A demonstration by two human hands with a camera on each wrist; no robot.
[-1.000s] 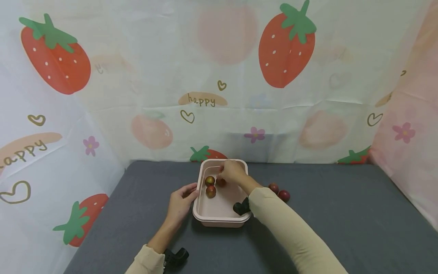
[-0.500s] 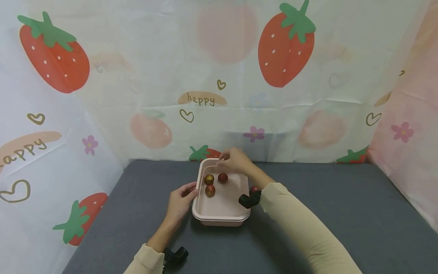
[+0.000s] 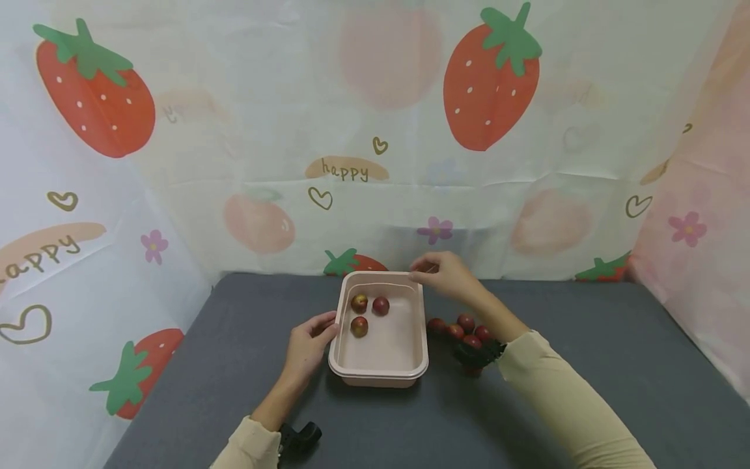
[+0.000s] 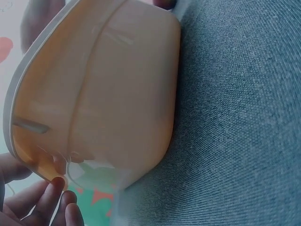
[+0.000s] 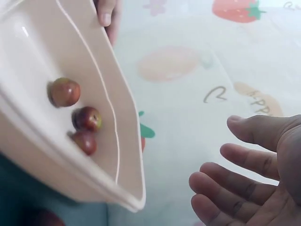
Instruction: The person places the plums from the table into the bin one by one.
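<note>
A pale pink plastic box point(image 3: 383, 352) stands on the grey cloth, with three small plum-like fruits point(image 3: 359, 327) inside, dark red to greenish. At its left side my left hand point(image 3: 309, 345) holds the rim; in the left wrist view its thumb and bent fingers point(image 4: 49, 200) meet the rim. Just past the far right corner hovers my right hand point(image 3: 448, 273), with nothing in it. The right wrist view shows that hand's fingers point(image 5: 235, 183) spread and apart from the box.
Several more red fruits point(image 3: 465, 322) lie to the right of the box, partly covered by the right forearm and its black wrist camera point(image 3: 477, 354). Behind the grey table point(image 3: 586, 365) hangs a strawberry-print cloth point(image 3: 375, 85).
My right hand has let go of a fruit in the box, risen out, and moved right past the far corner. The fruits at right came into view. My left hand stayed.
</note>
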